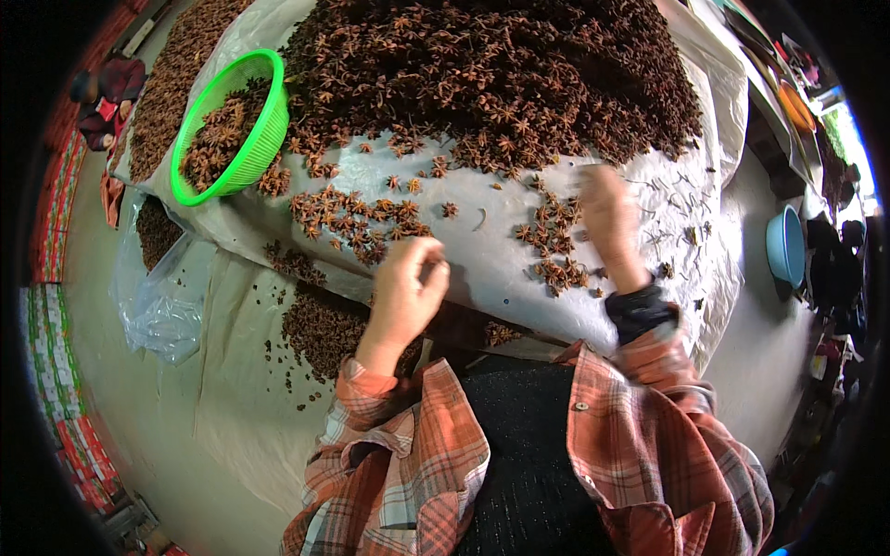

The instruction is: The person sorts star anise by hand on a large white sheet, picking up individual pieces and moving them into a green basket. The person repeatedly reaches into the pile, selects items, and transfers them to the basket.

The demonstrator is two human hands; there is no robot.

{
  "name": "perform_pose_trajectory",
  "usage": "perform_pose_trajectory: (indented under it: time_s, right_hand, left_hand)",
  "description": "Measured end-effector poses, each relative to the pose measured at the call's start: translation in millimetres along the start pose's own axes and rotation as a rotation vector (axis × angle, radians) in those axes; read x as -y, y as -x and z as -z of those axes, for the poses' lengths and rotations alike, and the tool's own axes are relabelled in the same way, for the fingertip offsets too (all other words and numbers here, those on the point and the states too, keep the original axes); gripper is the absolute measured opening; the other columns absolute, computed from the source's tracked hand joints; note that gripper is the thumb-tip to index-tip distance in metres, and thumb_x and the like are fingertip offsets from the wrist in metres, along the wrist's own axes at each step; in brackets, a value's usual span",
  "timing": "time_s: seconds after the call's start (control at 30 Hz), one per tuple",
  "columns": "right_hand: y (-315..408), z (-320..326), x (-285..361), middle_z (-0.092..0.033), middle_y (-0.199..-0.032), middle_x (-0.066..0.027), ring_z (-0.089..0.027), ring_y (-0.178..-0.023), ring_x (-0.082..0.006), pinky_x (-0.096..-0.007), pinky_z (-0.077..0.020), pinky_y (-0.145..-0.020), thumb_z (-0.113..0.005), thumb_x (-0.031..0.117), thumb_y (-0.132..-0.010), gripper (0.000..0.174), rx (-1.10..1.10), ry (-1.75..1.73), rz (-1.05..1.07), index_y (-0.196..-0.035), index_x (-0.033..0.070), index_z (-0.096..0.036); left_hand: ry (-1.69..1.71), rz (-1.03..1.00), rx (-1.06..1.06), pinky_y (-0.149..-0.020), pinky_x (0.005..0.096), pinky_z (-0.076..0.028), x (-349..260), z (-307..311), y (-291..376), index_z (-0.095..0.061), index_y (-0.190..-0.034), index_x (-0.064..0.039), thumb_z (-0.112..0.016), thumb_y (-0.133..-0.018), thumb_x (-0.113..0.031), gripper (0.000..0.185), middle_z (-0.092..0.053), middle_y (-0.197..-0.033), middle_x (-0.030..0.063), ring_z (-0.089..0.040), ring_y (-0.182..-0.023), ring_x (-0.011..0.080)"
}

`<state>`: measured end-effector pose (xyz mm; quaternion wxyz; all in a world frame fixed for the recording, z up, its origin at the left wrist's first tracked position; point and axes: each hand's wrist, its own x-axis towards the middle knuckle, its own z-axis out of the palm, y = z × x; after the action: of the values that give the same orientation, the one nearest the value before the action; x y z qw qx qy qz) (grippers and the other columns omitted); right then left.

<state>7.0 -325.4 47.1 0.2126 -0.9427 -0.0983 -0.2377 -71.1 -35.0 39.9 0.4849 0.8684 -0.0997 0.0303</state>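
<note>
A large heap of dried star anise [480, 76] lies on a table covered in whitish plastic sheeting [466, 257]. My left hand [410, 288] is over the near edge of the sheeting, by a loose cluster of star anise [358, 219]; its fingers are curled, and whether they hold anything cannot be told. My right hand [608, 208], blurred, hovers beside a smaller group of star anise [556, 240]. Thin stems [671, 201] are scattered to its right. A green plastic mesh basket [274, 132], tilted and partly filled with star anise, stands at the left.
Below the table's near edge, more dried pieces [320, 330] lie on a sheet on the floor. A clear plastic bag [163, 320] is at the left. Another person [115, 97] is at the upper left. A blue basin [786, 247] stands at the right, and stacked cartons [52, 361] line the far left.
</note>
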Motion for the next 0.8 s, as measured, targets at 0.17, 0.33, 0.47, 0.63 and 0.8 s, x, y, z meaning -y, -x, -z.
perform_pose_trajectory:
  time_s: [0.17, 0.33, 0.47, 0.63, 0.8]
  right_hand:
    - [12.4, 31.9, -41.2, -0.068, -0.097, -0.0081, -0.066, -0.083, -0.0176, -0.0307, -0.0526, -0.065, -0.068, 0.003, -0.081, 0.025, -0.069, 0.261, 0.152, -0.104, 0.012, -0.071]
    - [8.4, -55.0, 21.3, -0.062, -0.114, -0.0112, -0.059, -0.106, -0.0285, -0.0417, -0.0461, -0.095, -0.073, 0.012, -0.078, 0.034, 0.351, -0.331, 0.39, -0.112, 0.007, -0.068]
    - [5.0, -80.1, 40.9, -0.06, -0.093, -0.0053, -0.061, -0.093, -0.0239, -0.0378, -0.0479, -0.083, -0.067, 0.011, -0.08, 0.02, 0.492, -0.086, 0.486, -0.1, 0.008, -0.064]
    - [15.0, -73.3, 45.4, -0.058, -0.087, -0.0074, -0.062, -0.084, -0.0217, -0.0359, -0.0483, -0.078, -0.061, 0.007, -0.081, 0.016, 0.365, 0.125, 0.595, -0.096, 0.007, -0.056]
    - [-5.2, -31.3, 4.5, -0.06, -0.09, -0.0091, -0.06, -0.078, -0.0257, -0.0397, -0.0488, -0.071, -0.062, 0.004, -0.079, 0.026, 0.28, 0.071, 0.167, -0.105, 0.008, -0.062]
  left_hand:
    - [-0.456, -0.317, -0.288, -0.103, 0.0421, -0.042, 33.7, 5.2, -57.0, -0.058, -0.124, -0.003, -0.069, -0.088, -0.016, 0.04, -0.051, -0.13, 0.0147, -0.048, -0.122, 0.0311]
    - [-0.393, -0.227, -0.137, -0.099, 0.0411, -0.045, 59.9, -20.1, -124.8, -0.057, -0.125, -0.003, -0.07, -0.087, -0.015, 0.042, -0.052, -0.125, 0.0159, -0.052, -0.116, 0.033]
    - [-0.499, -0.239, -0.043, -0.084, 0.0422, -0.049, 67.4, -26.5, -129.5, -0.06, -0.104, -0.004, -0.071, -0.084, -0.011, 0.024, -0.056, -0.1, 0.0131, -0.057, -0.097, 0.0339]
    - [-0.377, -0.112, 0.031, -0.077, 0.0401, -0.051, 64.9, -14.7, -109.2, -0.057, -0.103, -0.004, -0.072, -0.081, -0.006, 0.027, -0.058, -0.096, 0.0125, -0.061, -0.088, 0.0318]
    - [-0.195, -0.119, -0.101, -0.068, 0.033, -0.053, 48.5, 3.3, -83.8, -0.055, -0.112, -0.005, -0.073, -0.077, 0.006, 0.041, -0.057, -0.092, 0.0089, -0.061, -0.078, 0.0221]
